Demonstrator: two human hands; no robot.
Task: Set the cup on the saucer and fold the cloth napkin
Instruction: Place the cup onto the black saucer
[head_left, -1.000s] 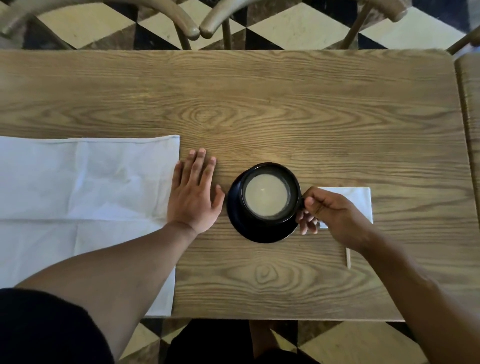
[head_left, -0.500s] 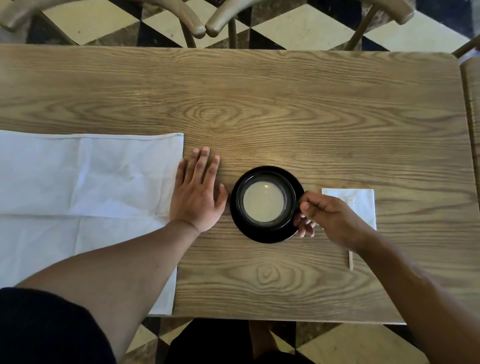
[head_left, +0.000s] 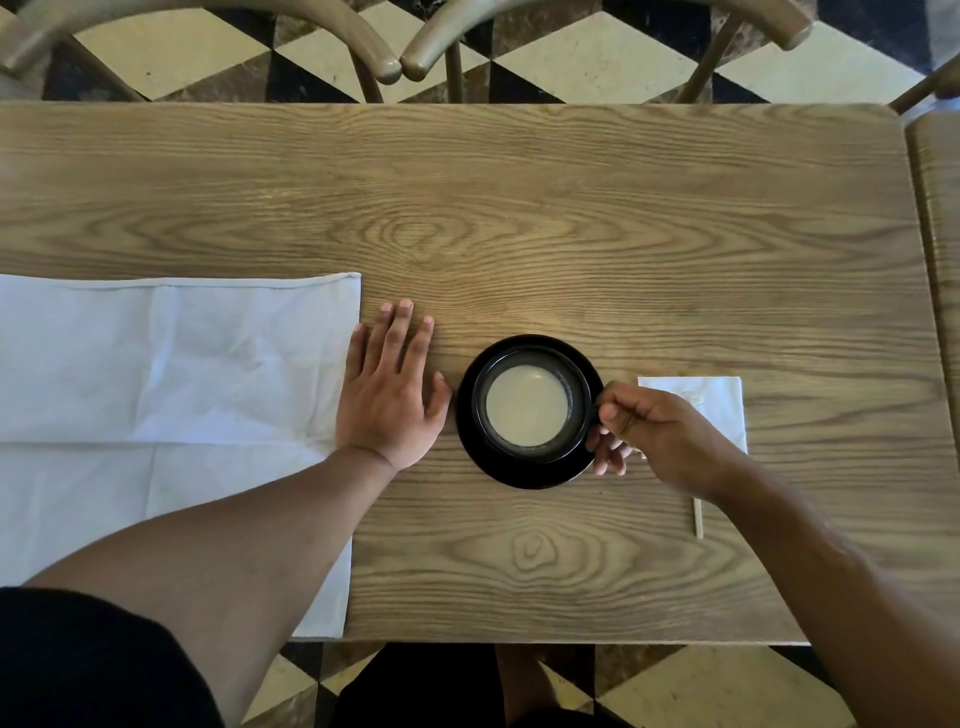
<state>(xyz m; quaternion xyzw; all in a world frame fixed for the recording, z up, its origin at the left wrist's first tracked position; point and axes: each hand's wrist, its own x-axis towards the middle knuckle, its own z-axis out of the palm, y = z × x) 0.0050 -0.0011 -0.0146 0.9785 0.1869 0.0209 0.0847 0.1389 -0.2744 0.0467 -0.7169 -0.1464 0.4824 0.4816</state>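
Note:
A black cup (head_left: 527, 406) full of a pale milky drink stands on a black saucer (head_left: 511, 473) near the table's front middle. My right hand (head_left: 652, 426) pinches the cup's handle at its right side, fingers curled. My left hand (head_left: 390, 395) lies flat on the wood just left of the saucer, fingers straight, its edge touching the white cloth napkin (head_left: 156, 400). The napkin is spread open over the table's left part and hangs over the front edge.
A small white paper napkin (head_left: 711, 400) lies right of the cup, partly under my right hand. A thin wooden stick (head_left: 697, 518) lies by my right wrist. Beyond the wooden table (head_left: 571, 223) stand chair backs (head_left: 395, 57) on a chequered floor.
The cup has come down from slightly off-centre to sit square on the saucer. My right hand stays on the handle. My left hand has not moved.

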